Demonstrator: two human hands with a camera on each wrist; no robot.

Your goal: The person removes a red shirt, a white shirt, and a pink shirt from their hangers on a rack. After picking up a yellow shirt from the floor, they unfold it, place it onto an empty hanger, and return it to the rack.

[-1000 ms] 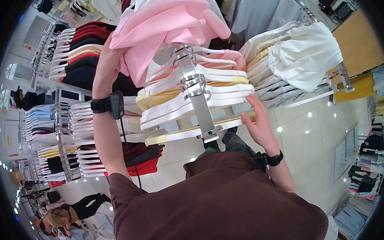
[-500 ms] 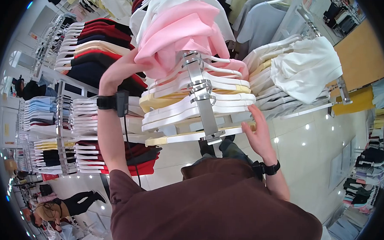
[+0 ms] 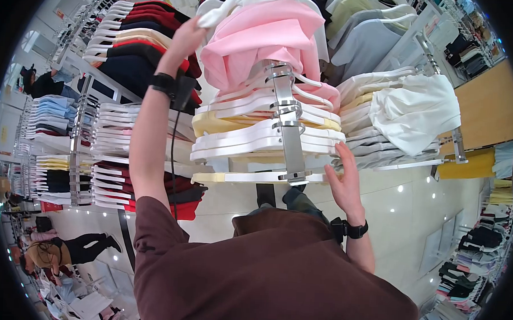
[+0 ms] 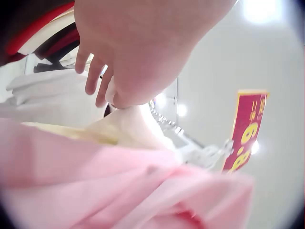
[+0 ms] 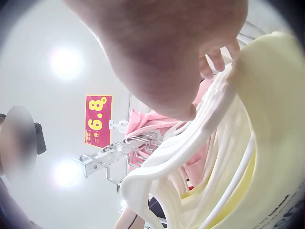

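My left hand (image 3: 187, 41) reaches past a heap of pink cloth (image 3: 262, 37) on the rail and pinches the edge of a white garment (image 3: 226, 7). In the left wrist view, white fabric (image 4: 110, 90) shows between thumb and fingers of that hand (image 4: 138, 62). My right hand (image 3: 347, 184), fingers fairly straight, touches the ends of white hangers (image 3: 320, 141) at the rail's near right. Seen from the right wrist, its fingertips lie along the hangers' arms (image 5: 209, 119), a pale yellow garment (image 5: 274, 95) hanging in front.
A chrome rail (image 3: 292, 150) points toward me, carrying several hangers. To the right hangs a rack of pale clothes with a white garment (image 3: 413, 115) draped over it. Dark and red garments (image 3: 141, 46) hang at the left. Another person (image 3: 52, 251) is at the lower left.
My left hand has moved from the pink cloth up and farther away to the white garment behind it. My right hand stays at the hanger ends. The view has shifted slightly.
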